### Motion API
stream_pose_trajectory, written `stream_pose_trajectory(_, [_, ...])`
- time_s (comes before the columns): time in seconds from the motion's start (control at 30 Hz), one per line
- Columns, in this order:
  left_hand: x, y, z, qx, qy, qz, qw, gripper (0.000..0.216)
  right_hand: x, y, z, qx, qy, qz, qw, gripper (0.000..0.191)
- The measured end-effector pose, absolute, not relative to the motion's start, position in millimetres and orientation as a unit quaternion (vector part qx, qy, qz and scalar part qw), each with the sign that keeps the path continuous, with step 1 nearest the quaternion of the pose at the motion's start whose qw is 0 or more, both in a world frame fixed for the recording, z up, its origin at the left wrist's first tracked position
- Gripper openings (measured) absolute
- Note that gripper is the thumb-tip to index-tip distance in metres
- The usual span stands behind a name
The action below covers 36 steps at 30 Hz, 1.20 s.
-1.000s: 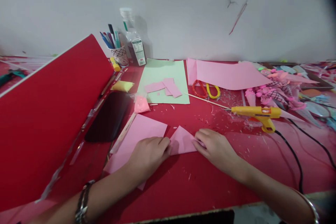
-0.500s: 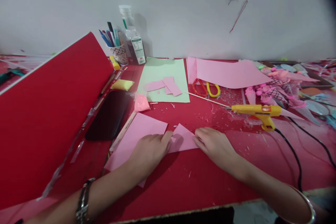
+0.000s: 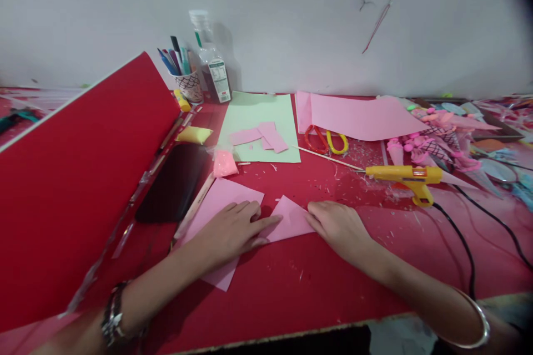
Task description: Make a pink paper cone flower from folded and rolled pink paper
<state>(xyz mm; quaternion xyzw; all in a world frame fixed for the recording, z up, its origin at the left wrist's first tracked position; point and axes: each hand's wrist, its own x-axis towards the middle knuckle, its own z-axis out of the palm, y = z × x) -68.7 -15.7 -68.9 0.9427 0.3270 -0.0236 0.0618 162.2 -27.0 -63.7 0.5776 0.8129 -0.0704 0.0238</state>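
Observation:
A small folded piece of pink paper [image 3: 291, 221] lies on the red tabletop between my hands, its peak pointing away from me. My left hand [image 3: 233, 228] has its fingers apart, with the index fingertip resting on the paper's left part. At the right corner, the closed fingers of my right hand [image 3: 339, 228] pinch the same piece; the fingertips are partly hidden. Beneath my left hand and wrist lies a larger pink sheet [image 3: 229, 194], partly covered by them.
A yellow glue gun [image 3: 403, 174] with a black cord lies right. Behind are scissors [image 3: 336, 143], a pale green sheet [image 3: 283, 108] with pink strips, a bottle [image 3: 216, 75] and a pen cup [image 3: 189, 86]. Left are a dark phone-like slab [image 3: 172, 186] and a slanted red board [image 3: 83, 177].
My left hand has shifted slightly left and loosened from a pinch, its index finger now stretched onto the folded paper. The right hand stays at the paper's corner.

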Motion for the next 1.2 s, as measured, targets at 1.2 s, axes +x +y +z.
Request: stream_pose_trajectory(1.2, [-72,18,-50,0.961,0.191,-0.040,0.194,0.054,145,-45,-59,0.254,0.966,-0.039,-0.028,0.035])
